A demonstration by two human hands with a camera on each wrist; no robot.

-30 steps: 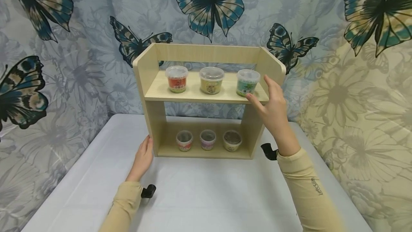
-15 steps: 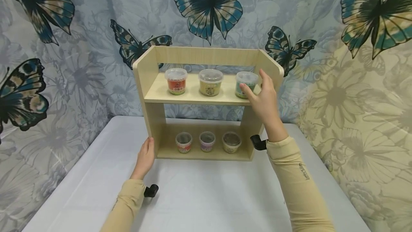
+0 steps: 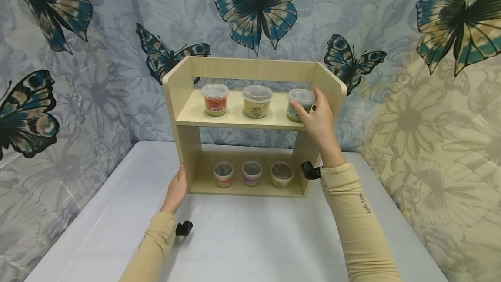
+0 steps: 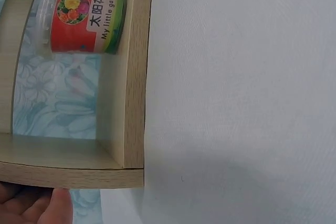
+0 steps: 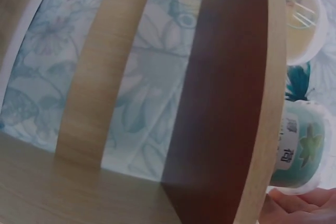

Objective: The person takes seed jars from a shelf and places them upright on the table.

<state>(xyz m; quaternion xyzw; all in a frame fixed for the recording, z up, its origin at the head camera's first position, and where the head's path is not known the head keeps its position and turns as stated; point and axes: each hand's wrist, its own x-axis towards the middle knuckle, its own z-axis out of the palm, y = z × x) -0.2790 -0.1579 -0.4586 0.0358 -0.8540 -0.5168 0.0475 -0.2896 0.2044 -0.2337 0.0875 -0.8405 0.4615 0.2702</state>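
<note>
Green cup (image 3: pixel 302 97) upright, rack's (image 3: pixel 254 68) upper R end, just L of R hand (image 3: pixel 320 123) (nearer), fingers part-open abt it; can't tell if gripped. L hand (image 3: pixel 176 190) fairly straight vs rack's L edge.

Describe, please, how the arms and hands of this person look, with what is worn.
The long, pale-yellow fabric left sleeve and matching right sleeve end at the wrists; the right one carries small dark lettering. A small black attachment sticks out at each wrist. The left hand and right hand wear no gloves.
</note>
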